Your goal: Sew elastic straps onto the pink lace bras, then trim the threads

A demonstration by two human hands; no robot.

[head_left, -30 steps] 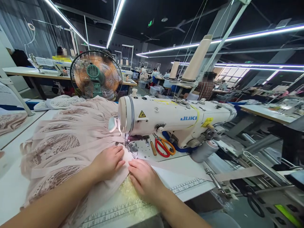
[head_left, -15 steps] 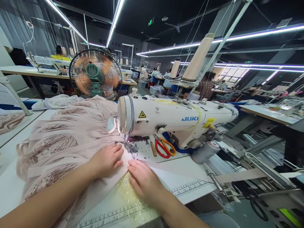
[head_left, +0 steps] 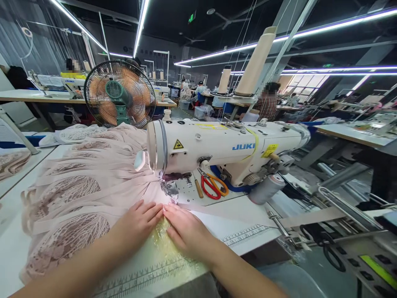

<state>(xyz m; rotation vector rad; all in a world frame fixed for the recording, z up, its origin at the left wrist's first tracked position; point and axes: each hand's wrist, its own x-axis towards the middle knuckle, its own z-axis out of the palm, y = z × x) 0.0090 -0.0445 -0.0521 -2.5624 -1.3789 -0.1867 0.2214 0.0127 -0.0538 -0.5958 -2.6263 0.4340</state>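
My left hand [head_left: 139,223] lies flat with fingers stretched on pale pink fabric [head_left: 93,182] just in front of the presser foot [head_left: 169,188] of a white JUKI sewing machine [head_left: 217,147]. My right hand [head_left: 186,229] lies flat beside it, fingertips touching the fabric edge near the needle. The two hands almost meet at the fingertips. A heap of pink lace and strap pieces spreads to the left of the machine head.
Red and orange scissors [head_left: 214,186] lie under the machine arm. A ruler strip [head_left: 242,240] runs along the table's front edge. A standing fan [head_left: 119,94] is behind the fabric. Thread cones [head_left: 256,62] rise behind the machine. Other people sit at distant tables.
Both hands have slid back toward me and closer together as the fabric edge fed under the presser foot. The view shifted slightly left and up.
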